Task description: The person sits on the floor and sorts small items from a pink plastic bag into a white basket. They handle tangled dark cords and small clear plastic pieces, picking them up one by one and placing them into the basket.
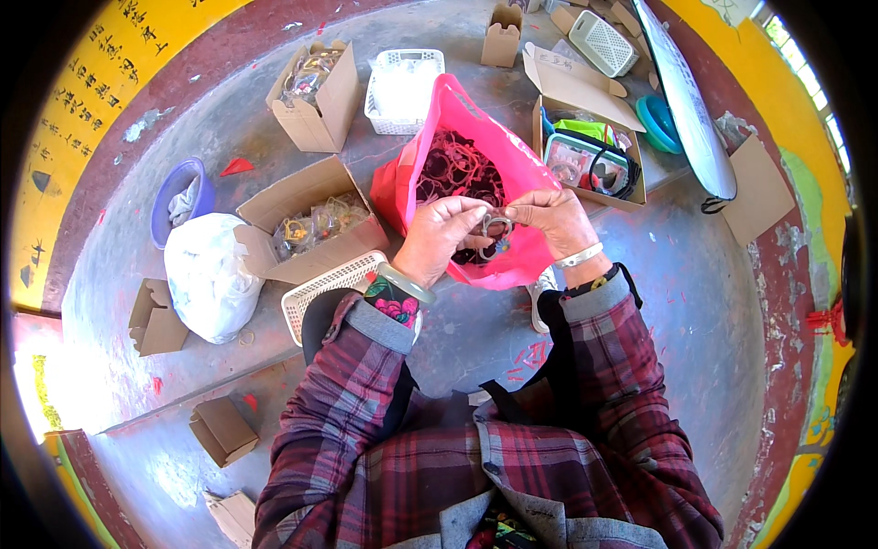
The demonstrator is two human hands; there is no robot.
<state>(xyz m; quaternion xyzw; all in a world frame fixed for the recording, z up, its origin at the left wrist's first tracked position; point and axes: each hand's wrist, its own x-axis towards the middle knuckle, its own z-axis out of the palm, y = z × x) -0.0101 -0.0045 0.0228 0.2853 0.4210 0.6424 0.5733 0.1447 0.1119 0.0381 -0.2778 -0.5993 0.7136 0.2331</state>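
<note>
Over the mouth of a large pink bag (530, 252), both my hands are together at chest height. A small pale ring-shaped piece, like a bracelet in clear plastic (496, 225), is between them. My left hand (441, 236) pinches its left side with thumb and fingers. From the right, my right hand (554, 218) grips its upper edge between thumb and forefinger. Inside the bag lies a heap of dark red and pale bracelets (457, 169). My wrists wear bangles, a pale green one (405, 284) on the left and a white one (580, 255) on the right.
Left of the bag, an open cardboard box (320, 188) holds clear-wrapped pieces, beside a white basket (334, 279) and a stuffed white plastic bag (212, 279). Another filled box (315, 101) and a white basket (402, 114) stand behind. A packed box (604, 192) is at right.
</note>
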